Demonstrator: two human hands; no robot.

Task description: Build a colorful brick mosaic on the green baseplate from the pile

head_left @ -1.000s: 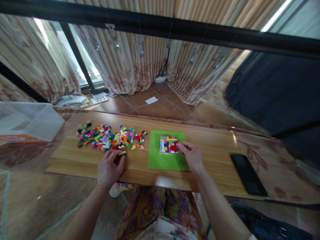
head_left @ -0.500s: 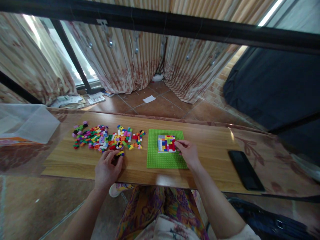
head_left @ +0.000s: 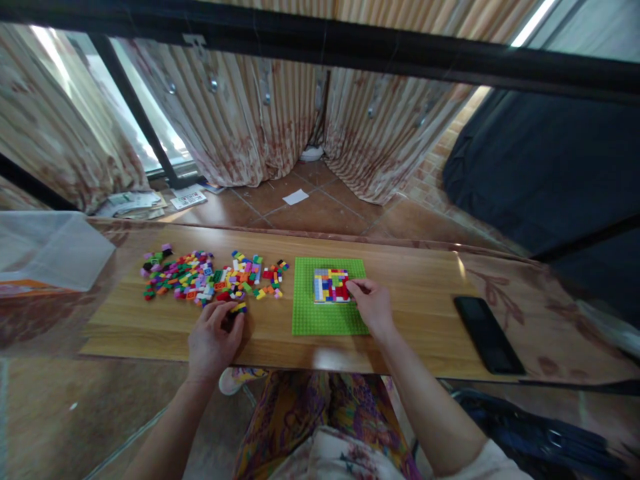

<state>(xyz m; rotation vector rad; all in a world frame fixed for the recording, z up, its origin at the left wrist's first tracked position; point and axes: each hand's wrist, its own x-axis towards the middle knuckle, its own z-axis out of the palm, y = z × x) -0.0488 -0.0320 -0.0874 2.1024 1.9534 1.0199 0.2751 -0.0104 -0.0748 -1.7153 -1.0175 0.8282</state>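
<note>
A low block of multicoloured toy bricks sits on the green baseplate. At its right edge, by a red area, are the pinched fingertips of my right hand; any single brick between them is hidden. My left hand rests near the table's front, left of the baseplate, with curled fingers. A small yellow-and-dark toy brick shows at its fingertips. Just beyond that hand spreads a loose pile of small toy bricks in many colours.
The wooden tabletop is long and narrow. At its right end lies a black phone. A translucent plastic box stands at the far left. Curtains and a dark metal bar are beyond the table.
Both hands keep almost the same places and grips. The whole view has shifted slightly, and no brick has visibly moved on the baseplate.
</note>
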